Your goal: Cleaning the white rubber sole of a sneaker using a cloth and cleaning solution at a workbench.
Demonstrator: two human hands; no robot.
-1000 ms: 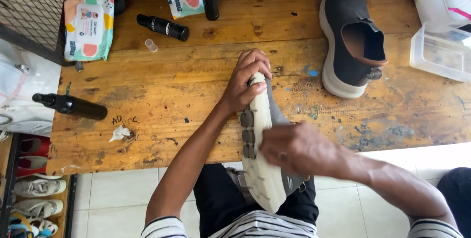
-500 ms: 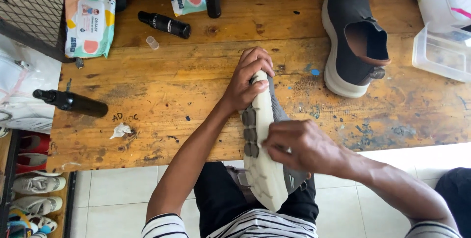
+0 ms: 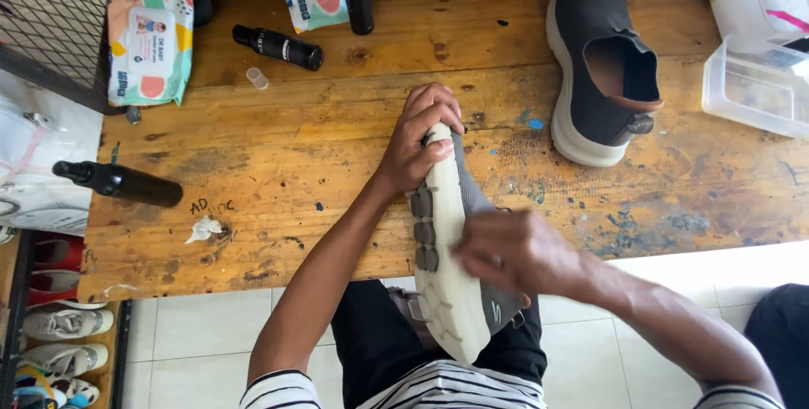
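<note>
Open wood at the middle left, clutter along the far edge and right side.

The worn wooden table (image 3: pixel 278 165) lay bare between the black spray bottle (image 3: pixel 118 183) at its left edge and the left hand (image 3: pixel 421 135) gripping the toe of the grey shoe with a white sole (image 3: pixel 447 249). A crumpled white paper scrap (image 3: pixel 205 228) sat in that gap. Farther back, a wet-wipes packet (image 3: pixel 149 38), a small black bottle (image 3: pixel 278 47) and a tiny clear cap (image 3: pixel 257 78) crowded the way. To the right, the dark slip-on shoe (image 3: pixel 598 64) and clear plastic box (image 3: pixel 754 85) blocked passage.
</note>
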